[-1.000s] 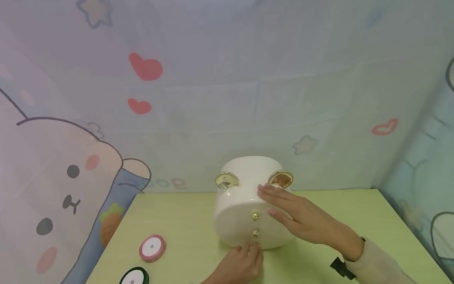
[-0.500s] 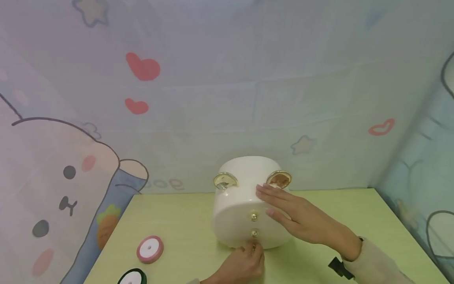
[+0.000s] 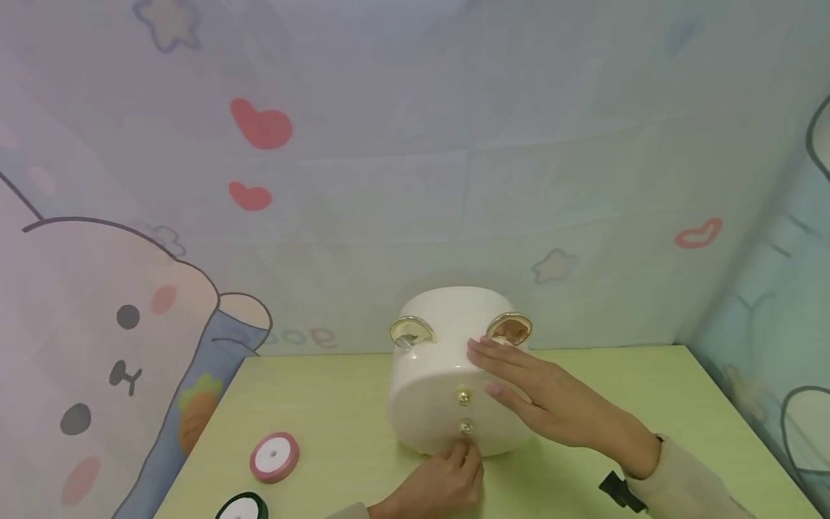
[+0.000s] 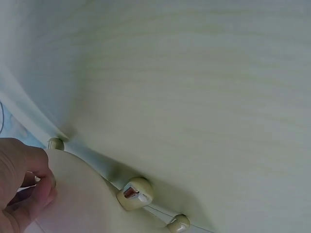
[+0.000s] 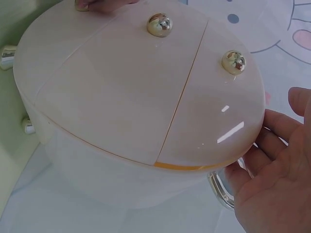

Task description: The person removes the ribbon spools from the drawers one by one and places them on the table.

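Note:
A glossy white rounded box stands on the table, with gold ear-shaped parts on top and gold knobs on its front. My left hand is low at the front, its curled fingers pinching the lowest knob, which they mostly hide. In the right wrist view, the upper knob and middle knob sit on panels split by seams. My right hand rests on the box's upper right side, fingers straight. In the left wrist view, my left hand is at the box's front.
Left of the box lie a pink-rimmed spool and a dark green-rimmed spool, the latter cut off by the frame edge. A printed cloth hangs right behind the yellow-green table.
My left hand's fingers have shifted slightly right and closed in at the lowest knob. The right hand keeps its place on the box. The head view has shifted a little.

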The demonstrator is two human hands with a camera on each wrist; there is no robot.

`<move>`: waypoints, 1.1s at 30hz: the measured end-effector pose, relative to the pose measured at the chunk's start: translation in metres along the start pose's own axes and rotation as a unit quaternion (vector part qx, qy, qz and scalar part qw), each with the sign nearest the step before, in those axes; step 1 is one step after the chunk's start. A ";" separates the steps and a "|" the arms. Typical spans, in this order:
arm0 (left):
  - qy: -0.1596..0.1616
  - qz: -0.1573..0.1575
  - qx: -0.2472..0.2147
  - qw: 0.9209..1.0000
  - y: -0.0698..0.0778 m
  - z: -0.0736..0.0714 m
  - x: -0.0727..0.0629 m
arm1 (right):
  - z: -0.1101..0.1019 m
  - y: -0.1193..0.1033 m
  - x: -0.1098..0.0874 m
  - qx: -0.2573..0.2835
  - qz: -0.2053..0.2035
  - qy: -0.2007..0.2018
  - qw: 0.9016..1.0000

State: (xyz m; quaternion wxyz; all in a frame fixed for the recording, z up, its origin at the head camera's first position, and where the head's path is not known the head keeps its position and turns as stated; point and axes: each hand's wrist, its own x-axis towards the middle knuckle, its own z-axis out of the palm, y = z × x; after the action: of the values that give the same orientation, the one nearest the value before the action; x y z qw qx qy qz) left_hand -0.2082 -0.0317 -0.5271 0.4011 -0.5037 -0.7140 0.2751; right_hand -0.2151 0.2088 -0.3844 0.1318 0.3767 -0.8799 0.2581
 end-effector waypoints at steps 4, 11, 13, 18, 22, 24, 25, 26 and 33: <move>0.001 0.011 0.013 1.000 0.001 0.002 0.000 | 0.000 0.000 -0.001 -0.004 0.000 0.000 1.000; 0.022 0.009 0.037 0.999 -0.002 0.002 0.006 | 0.000 0.000 -0.001 -0.002 0.003 0.002 1.000; 0.032 0.007 0.046 0.998 -0.003 0.002 0.008 | 0.000 0.001 -0.001 -0.001 0.000 0.002 1.000; 0.042 -0.002 0.044 0.998 -0.004 0.003 0.011 | 0.001 0.000 -0.001 0.003 -0.001 0.005 1.000; 0.036 -0.005 0.038 0.999 0.000 0.007 0.011 | 0.001 0.000 -0.001 0.005 -0.001 0.005 1.000; 0.033 -0.006 0.038 0.999 0.002 0.008 0.011 | 0.001 0.000 -0.001 0.005 -0.002 0.004 1.000; 0.032 -0.006 0.039 0.999 0.003 0.009 0.011 | 0.001 0.001 -0.001 0.005 -0.003 0.003 1.000; 0.031 -0.005 0.039 0.999 0.003 0.009 0.010 | 0.001 0.001 -0.001 0.005 -0.004 0.003 1.000; 0.025 0.000 0.043 0.999 0.003 0.009 0.011 | 0.001 0.002 0.000 0.009 -0.003 -0.001 1.000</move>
State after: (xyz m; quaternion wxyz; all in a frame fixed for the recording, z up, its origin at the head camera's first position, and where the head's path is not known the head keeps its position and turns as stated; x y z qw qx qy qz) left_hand -0.2165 -0.0202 -0.5310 0.4405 -0.4928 -0.6909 0.2928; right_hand -0.2171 0.2095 -0.3860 0.1283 0.3808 -0.8764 0.2655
